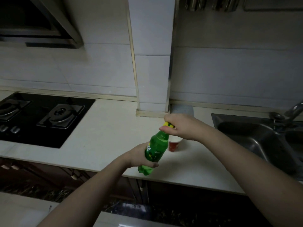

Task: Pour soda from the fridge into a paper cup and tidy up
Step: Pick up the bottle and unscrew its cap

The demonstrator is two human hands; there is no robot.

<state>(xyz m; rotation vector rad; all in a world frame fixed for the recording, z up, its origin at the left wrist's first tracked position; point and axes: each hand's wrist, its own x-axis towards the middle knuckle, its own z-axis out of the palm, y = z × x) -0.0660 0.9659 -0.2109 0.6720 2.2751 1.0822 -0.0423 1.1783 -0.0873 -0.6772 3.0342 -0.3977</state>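
A green soda bottle [155, 148] with a yellow cap [168, 125] is held tilted above the front part of the white counter [105, 136]. My left hand [137, 155] wraps around the bottle's lower body. My right hand [179, 126] grips the cap from above, its fingers closed over it. A red paper cup [174, 145] with a white rim stands upright on the counter just behind the bottle, partly hidden by my right hand and the bottle.
A black gas hob [44, 118] is set into the counter at the left. A steel sink [255, 138] with a tap [291, 112] lies at the right. A tiled pillar [152, 63] rises behind the cup. A range hood [37, 22] hangs at upper left.
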